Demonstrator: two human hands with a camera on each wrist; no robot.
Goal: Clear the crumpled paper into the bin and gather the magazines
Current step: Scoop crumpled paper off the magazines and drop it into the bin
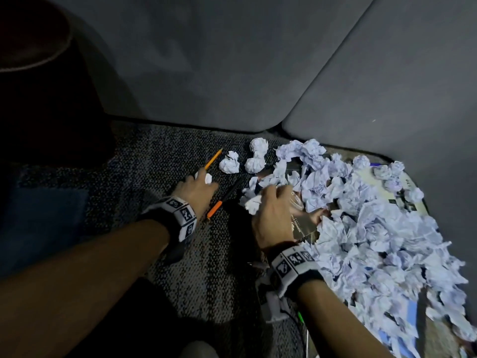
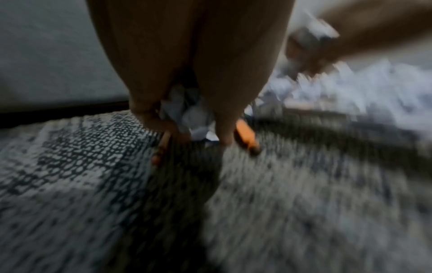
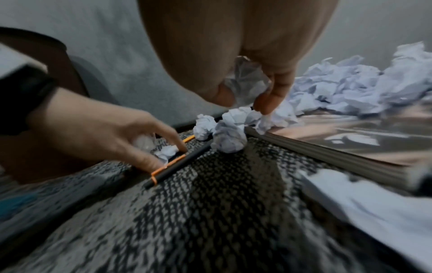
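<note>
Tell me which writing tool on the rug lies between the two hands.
The black pen with the orange clip, between the left hand and right hand. The orange pencil lies beyond the left hand's fingers.

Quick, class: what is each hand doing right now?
Left hand: grips a crumpled paper ball.
Right hand: grips crumpled paper.

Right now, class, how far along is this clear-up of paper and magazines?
Early. Done: nothing visibly binned. In hand: the left hand holds a paper ball beside the pens; the right hand grips crumpled paper. Left: the big paper pile covers the magazines, which remain ungathered.
</note>
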